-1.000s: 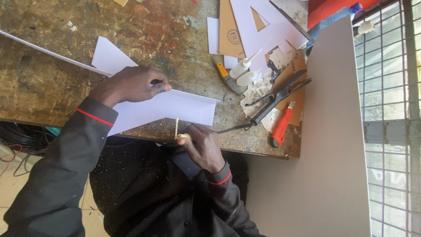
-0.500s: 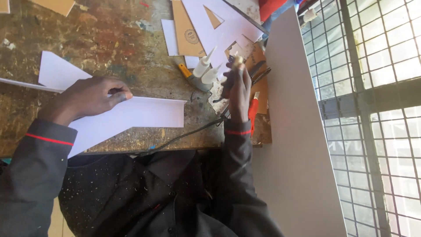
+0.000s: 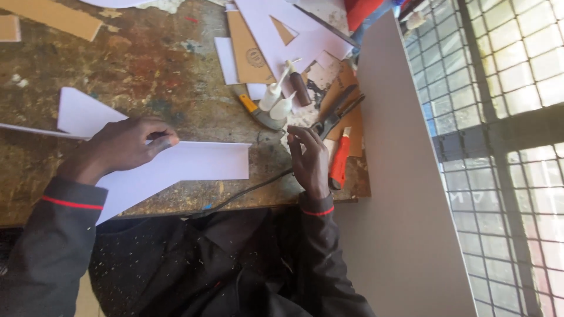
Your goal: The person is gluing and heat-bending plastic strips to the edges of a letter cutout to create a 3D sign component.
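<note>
Our left hand (image 3: 126,147) presses flat on the white sheet (image 3: 194,163), which lies on the worktop (image 3: 147,64) at its near edge. Our right hand (image 3: 310,159) lies open and holds nothing, just beside the red-handled knife (image 3: 339,164) and near the black pliers (image 3: 336,116).

One head-worn camera looks steeply down, close over the worktop (image 3: 176,58) edge. The wearer's lap fills the bottom; a barred window (image 3: 505,117) runs along the right.

I am in a craft workshop. My bench (image 3: 176,64) is scarred wood, blotched with old paint and glue. Cut cardboard pieces (image 3: 249,50) and white card offcuts (image 3: 294,29) lie scattered beside small glue bottles (image 3: 276,94), a yellow-handled utility knife (image 3: 258,111) and black pliers (image 3: 338,114). A barred window (image 3: 505,117) lights it.
</note>
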